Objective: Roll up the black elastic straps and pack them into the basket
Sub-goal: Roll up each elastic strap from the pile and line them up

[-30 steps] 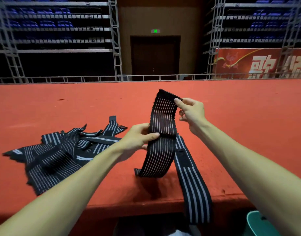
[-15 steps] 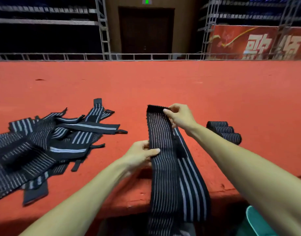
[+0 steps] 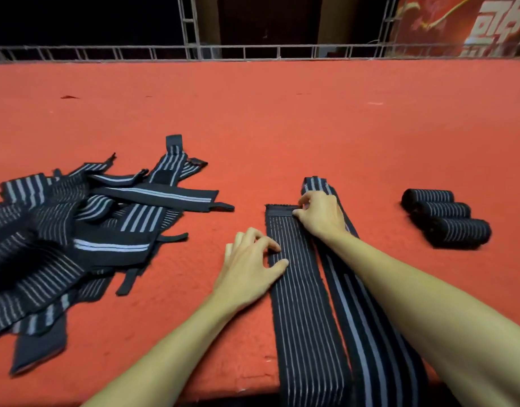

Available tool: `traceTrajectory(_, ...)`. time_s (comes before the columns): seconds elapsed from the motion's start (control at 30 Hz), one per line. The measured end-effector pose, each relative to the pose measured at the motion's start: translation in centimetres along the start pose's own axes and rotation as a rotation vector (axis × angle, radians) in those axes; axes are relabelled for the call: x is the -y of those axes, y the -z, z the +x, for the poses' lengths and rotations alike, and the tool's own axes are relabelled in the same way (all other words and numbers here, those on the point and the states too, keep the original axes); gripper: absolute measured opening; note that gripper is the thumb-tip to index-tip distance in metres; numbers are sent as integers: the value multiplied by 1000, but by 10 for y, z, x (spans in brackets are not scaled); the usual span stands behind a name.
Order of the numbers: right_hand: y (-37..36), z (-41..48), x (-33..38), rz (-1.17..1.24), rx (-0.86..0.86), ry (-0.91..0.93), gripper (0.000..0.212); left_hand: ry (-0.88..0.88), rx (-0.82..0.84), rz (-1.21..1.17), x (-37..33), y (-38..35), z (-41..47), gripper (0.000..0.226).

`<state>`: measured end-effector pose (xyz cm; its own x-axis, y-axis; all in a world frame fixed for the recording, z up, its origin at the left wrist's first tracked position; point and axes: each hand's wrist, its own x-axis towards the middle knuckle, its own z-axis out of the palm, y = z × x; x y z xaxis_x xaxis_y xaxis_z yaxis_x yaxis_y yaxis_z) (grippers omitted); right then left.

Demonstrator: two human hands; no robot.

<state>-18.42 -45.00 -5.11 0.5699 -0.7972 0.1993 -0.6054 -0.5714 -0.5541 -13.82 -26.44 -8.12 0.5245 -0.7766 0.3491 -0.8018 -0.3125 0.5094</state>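
Where a second ago it hung in the air between both hands, the long black elastic strap with thin white pinstripes [image 3: 299, 289] is now down flat on the red carpeted desk [image 3: 282, 127], far end straight ahead, near end spilling over the front edge out of view. And look at the right hand [image 3: 323, 218]: its fingers [image 3: 297, 213] are pinching that far end, which looks just turned over on itself, so I'd call this the very first tuck of a roll. The left hand [image 3: 250, 268] sits alongside, loosely bent, fingertips and thumb pressing the strap's left edge to the desk, gripping nothing. Just to the right, a second black strap with broad grey stripes [image 3: 364, 333] lies parallel, partly under the right forearm, waiting its turn. Further right, well apart, three finished black rolls [image 3: 446, 218] sit side by side. Off to the left, a loose heap of unrolled black striped straps [image 3: 76, 230] lies untouched. So the lay-down is done and the roll toward the body can begin; that first turn needs to be tight or the roll may skew. No basket in view, and plenty of straps to go. Early days.
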Motion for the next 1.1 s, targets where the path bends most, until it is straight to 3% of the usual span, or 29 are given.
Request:
traceTrajectory(0.13, 3, -13, 8, -10, 12, 32, 44, 17, 7, 16, -1, 0, 0, 17)
traceTrajectory(0.37, 26, -44, 38, -10, 198, 213, 37, -50, 280, -24, 10, 38, -7, 36)
traceTrajectory(0.8, -43, -136, 218, 108, 426, 607, 23, 133, -272, 111, 134, 213, -120, 27)
traceTrajectory(0.87, -60, -145, 239, 118, 452, 596, 23, 189, -272, 140, 150, 224, -135, 29)
traceTrajectory(1.03, -105, -156, 261, 49, 504, 439, 34, 258, -26, 203, 174, 210, -158, 36)
traceTrajectory(1.1, -114, -158, 263, 80, 469, 400, 23, 254, -54, 183, 177, 203, -158, 29)
